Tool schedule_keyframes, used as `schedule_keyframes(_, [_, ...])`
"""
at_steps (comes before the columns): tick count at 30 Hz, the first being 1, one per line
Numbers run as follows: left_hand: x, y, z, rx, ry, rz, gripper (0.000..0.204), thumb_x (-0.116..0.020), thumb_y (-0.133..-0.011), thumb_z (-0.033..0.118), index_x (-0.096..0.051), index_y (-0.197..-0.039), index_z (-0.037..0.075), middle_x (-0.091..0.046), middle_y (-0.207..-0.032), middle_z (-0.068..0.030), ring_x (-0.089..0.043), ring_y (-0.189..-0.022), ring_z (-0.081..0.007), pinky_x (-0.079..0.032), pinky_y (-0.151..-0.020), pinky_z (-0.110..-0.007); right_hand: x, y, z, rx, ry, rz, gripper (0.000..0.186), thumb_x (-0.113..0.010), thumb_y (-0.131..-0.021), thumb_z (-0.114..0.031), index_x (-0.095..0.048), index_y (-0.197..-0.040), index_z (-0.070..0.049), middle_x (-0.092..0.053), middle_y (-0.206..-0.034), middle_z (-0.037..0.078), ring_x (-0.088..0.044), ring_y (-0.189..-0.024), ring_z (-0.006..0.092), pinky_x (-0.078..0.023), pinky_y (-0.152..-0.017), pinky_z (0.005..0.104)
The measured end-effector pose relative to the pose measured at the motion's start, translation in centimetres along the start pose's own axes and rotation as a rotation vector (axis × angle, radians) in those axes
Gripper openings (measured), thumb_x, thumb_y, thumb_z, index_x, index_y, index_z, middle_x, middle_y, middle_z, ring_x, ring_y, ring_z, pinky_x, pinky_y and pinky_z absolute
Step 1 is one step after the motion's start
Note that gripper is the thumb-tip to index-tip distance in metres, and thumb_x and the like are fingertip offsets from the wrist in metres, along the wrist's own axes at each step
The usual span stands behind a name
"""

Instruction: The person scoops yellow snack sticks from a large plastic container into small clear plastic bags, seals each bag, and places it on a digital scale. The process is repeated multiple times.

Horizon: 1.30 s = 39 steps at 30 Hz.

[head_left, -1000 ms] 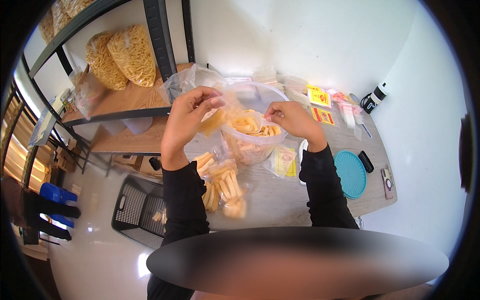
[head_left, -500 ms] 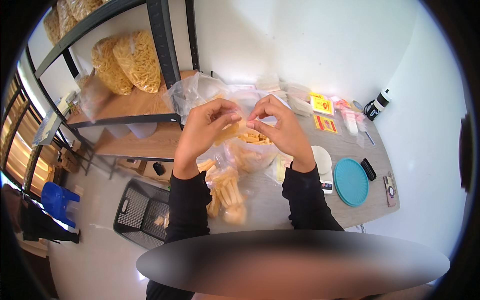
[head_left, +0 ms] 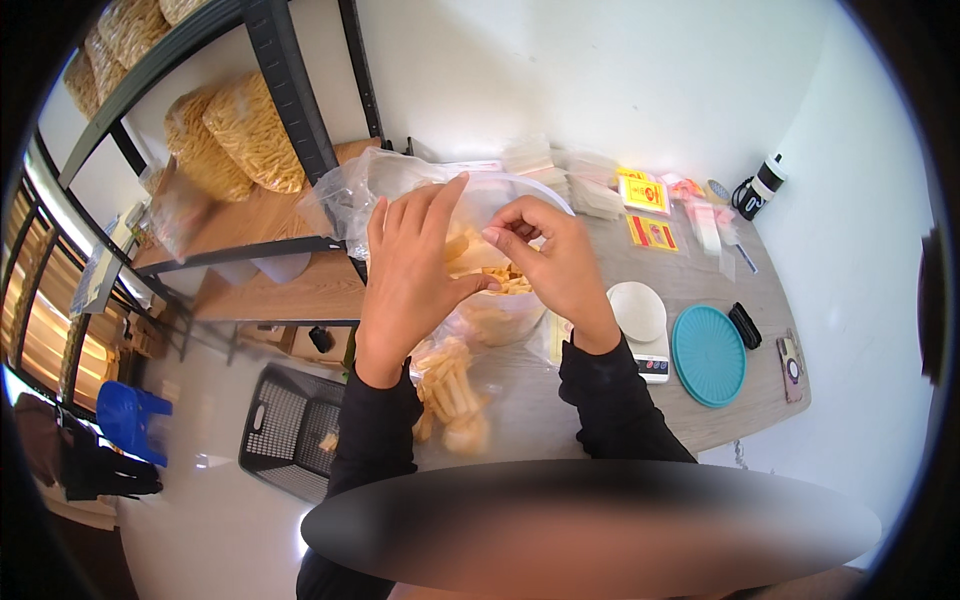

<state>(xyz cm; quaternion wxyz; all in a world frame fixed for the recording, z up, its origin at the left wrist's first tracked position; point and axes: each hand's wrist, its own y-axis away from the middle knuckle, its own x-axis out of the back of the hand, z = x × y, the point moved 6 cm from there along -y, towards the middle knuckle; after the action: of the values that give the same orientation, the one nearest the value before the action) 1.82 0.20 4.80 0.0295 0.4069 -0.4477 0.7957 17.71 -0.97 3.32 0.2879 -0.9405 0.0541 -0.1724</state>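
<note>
Above the table my left hand (head_left: 415,265) is spread, its thumb stretched apart from the fingers. A clear plastic bag (head_left: 462,248) with pale yellow snack sticks inside hangs between my hands. My right hand (head_left: 555,265) pinches at the bag's upper edge with thumb and fingertips; the exact grip is partly hidden. Below my hands, yellow sticks (head_left: 512,280) lie in a wide whitish tub (head_left: 545,190), largely covered by my hands. Filled clear bags of sticks (head_left: 450,395) rest on the table nearer me, beside my left sleeve.
Right of my hands are a white kitchen scale (head_left: 638,312), a teal lid (head_left: 708,355), a black case (head_left: 744,326) and a phone (head_left: 791,368). Labels (head_left: 645,195) and a bottle (head_left: 762,188) lie farther back. A shelf (head_left: 215,215) and dark crate (head_left: 290,425) stand left.
My left hand has let go of its pinch and spread its fingers. My right hand stays pinched. The view has shifted slightly.
</note>
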Motion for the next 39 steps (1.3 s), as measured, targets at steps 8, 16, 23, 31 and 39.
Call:
schedule_keyframes(8, [-1.9,-0.2,0.4,-0.041,-0.020,0.015,0.084,-0.090,-0.064,0.017,-0.053,-0.140,0.011,-0.060,-0.121,-0.0102,-0.054,-0.122,-0.0322,-0.031,-0.115,-0.053,-0.2,0.6,-1.1,0.046,-0.048,0.016,0.015,-0.071,-0.092,-0.010,-0.067,-0.100,0.002,-0.070,-0.103,0.010,-0.067,-0.082,0.0205,-0.053,-0.073,0.0293])
schedule_keyframes(16, [-1.1,-0.3,-1.7,0.027,0.067,0.043,0.068,-0.090,-0.069,0.018,-0.061,-0.130,0.009,-0.066,-0.111,-0.0117,-0.061,-0.107,-0.0323,-0.044,-0.098,-0.042,3.8,-0.3,1.7,0.007,0.304,0.014,0.021,-0.075,-0.088,-0.016,-0.072,-0.103,-0.003,-0.070,-0.107,0.010,-0.064,-0.099,0.0261,-0.050,-0.086,0.0379])
schedule_keyframes(23, [0.4,-0.2,-2.9,0.043,0.039,0.103,0.065,-0.090,-0.070,0.018,-0.061,-0.128,0.008,-0.065,-0.108,-0.0111,-0.061,-0.103,-0.0303,-0.044,-0.096,-0.041,5.6,-0.5,6.4,-0.132,0.803,-0.052,0.028,-0.080,-0.081,-0.023,-0.076,-0.104,-0.007,-0.070,-0.108,0.010,-0.055,-0.113,0.0332,-0.041,-0.098,0.0470])
schedule_keyframes(31, [0.4,-0.4,-2.7,0.013,0.101,0.106,0.060,-0.086,-0.072,0.018,-0.061,-0.126,0.008,-0.061,-0.099,-0.0080,-0.059,-0.100,-0.0286,-0.040,-0.097,-0.042,3.8,-2.2,8.2,0.029,0.940,-0.313,0.031,-0.081,-0.079,-0.032,-0.079,-0.103,-0.012,-0.074,-0.101,0.005,-0.061,-0.108,0.0277,-0.037,-0.102,0.0535])
schedule_keyframes(39, [0.7,-0.1,-3.7,0.022,0.122,0.134,0.060,-0.086,-0.072,0.018,-0.061,-0.125,0.008,-0.063,-0.102,-0.0078,-0.060,-0.101,-0.0284,-0.042,-0.095,-0.042,2.7,-3.5,10.0,-0.072,1.099,-0.665,0.028,-0.079,-0.080,-0.038,-0.079,-0.099,-0.017,-0.075,-0.100,0.004,-0.068,-0.105,0.0270,-0.040,-0.102,0.0539])
